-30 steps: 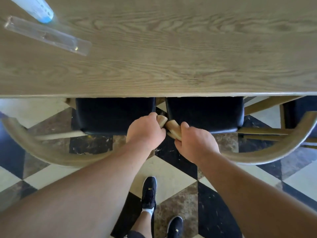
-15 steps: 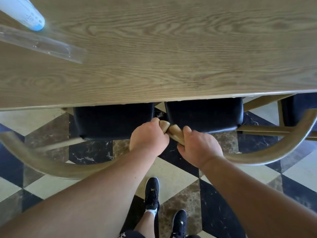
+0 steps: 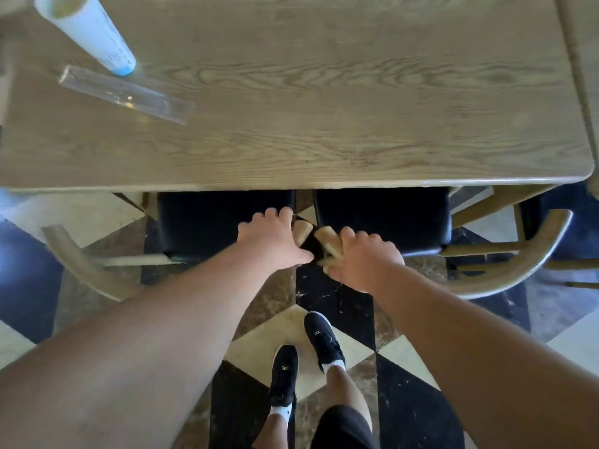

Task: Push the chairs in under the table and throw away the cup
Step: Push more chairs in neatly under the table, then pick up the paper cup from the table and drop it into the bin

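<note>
Two black-cushioned wooden chairs, left [image 3: 223,222] and right [image 3: 382,218], sit partly under the wooden table [image 3: 324,124]. Left hand [image 3: 272,238] splayed open; right hand [image 3: 366,257] loosely grips armrest. Pale-blue paper cup [image 3: 87,30] stands undiscarded at the table's far-left corner.

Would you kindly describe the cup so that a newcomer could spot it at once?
Start at the wooden table and go to its far left corner. There the cup stands, a tall white paper tube with a light blue base. Unlike the clear flat plastic bar lying beside it, it is upright and opaque.
</note>
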